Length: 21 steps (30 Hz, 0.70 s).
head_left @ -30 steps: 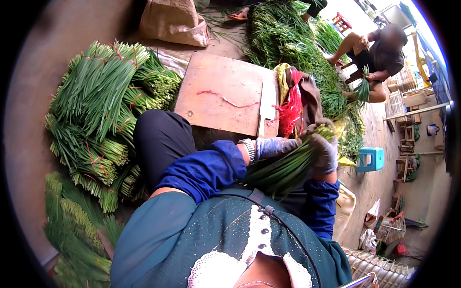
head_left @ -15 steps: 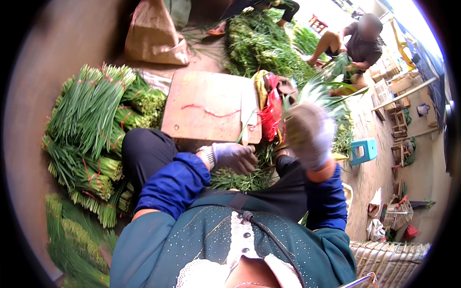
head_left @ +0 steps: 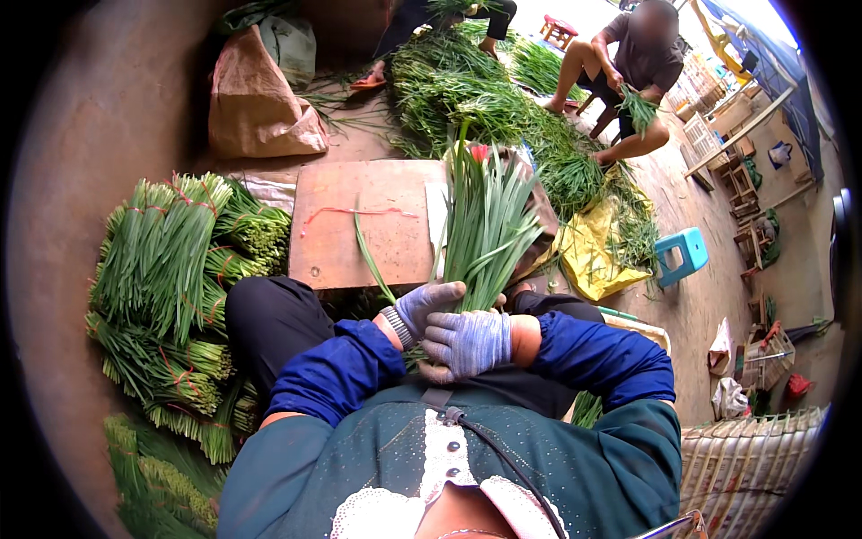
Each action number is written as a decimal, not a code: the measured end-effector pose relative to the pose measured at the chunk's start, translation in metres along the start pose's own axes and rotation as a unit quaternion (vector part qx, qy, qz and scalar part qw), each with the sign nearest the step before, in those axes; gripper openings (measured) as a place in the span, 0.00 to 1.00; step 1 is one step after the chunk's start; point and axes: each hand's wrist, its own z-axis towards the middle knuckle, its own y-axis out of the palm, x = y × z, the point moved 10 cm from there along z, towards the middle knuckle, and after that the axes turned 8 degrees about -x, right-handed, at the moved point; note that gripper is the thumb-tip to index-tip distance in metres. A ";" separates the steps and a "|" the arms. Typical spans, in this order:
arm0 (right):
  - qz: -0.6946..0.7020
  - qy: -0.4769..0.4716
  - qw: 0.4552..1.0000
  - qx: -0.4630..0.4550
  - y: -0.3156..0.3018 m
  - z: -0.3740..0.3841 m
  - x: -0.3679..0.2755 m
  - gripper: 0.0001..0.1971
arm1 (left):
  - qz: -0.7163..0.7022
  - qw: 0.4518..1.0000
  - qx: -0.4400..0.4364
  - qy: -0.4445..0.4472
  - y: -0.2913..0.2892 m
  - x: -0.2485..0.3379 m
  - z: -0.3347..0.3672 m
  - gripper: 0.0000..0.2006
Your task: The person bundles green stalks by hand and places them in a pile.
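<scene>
A bunch of garlic chives (head_left: 489,216) stands upright in front of my chest, its long green leaves fanning over the right side of a wooden board (head_left: 368,184). My right hand (head_left: 467,343), in a grey-blue knit glove, is closed around its lower end. Also gloved, my left hand (head_left: 422,310) is closed against the same lower end, its fingers partly hidden. One loose leaf (head_left: 370,254) sticks up beside my left hand. On the board lie a thin red tie (head_left: 359,212) and a flat pale blade (head_left: 436,214), partly covered by the leaves.
Tied bundles of chives (head_left: 166,260) are stacked at my left. A pink sack (head_left: 256,103) stands beyond the board. Loose chives (head_left: 476,99) are heaped ahead, near a seated person (head_left: 642,54) holding greens. A yellow sheet (head_left: 597,247) and a blue stool (head_left: 681,256) are at right.
My right hand, blurred earlier at the right with greens, has come in to meet my left hand. The bunch now stands before me. The view has shifted slightly.
</scene>
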 end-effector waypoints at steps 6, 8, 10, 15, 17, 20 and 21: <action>0.071 0.033 0.994 -0.077 0.015 -0.008 0.017 0.28 | -0.116 0.992 0.041 -0.043 -0.060 -0.012 0.008 0.25; 0.066 0.089 0.992 -0.060 0.001 -0.008 0.022 0.27 | -0.134 0.989 0.052 -0.044 -0.068 -0.011 0.001 0.24; 0.059 0.151 0.987 -0.012 -0.027 -0.018 0.026 0.25 | -0.091 0.996 0.017 0.017 -0.062 0.003 0.006 0.24; 0.049 0.462 0.836 0.293 -0.071 -0.116 0.062 0.22 | -0.042 0.990 -0.061 0.119 -0.041 0.045 0.004 0.27; 0.176 0.592 0.727 0.300 -0.021 -0.160 0.078 0.17 | -0.021 0.982 -0.038 0.184 -0.037 0.072 -0.006 0.29; 0.264 0.590 0.755 0.112 0.057 -0.145 0.100 0.15 | 0.015 0.976 -0.030 0.218 -0.013 0.118 -0.043 0.33; 0.286 0.560 0.777 0.020 0.084 -0.136 0.100 0.16 | 0.006 0.976 -0.037 0.212 -0.015 0.135 -0.055 0.33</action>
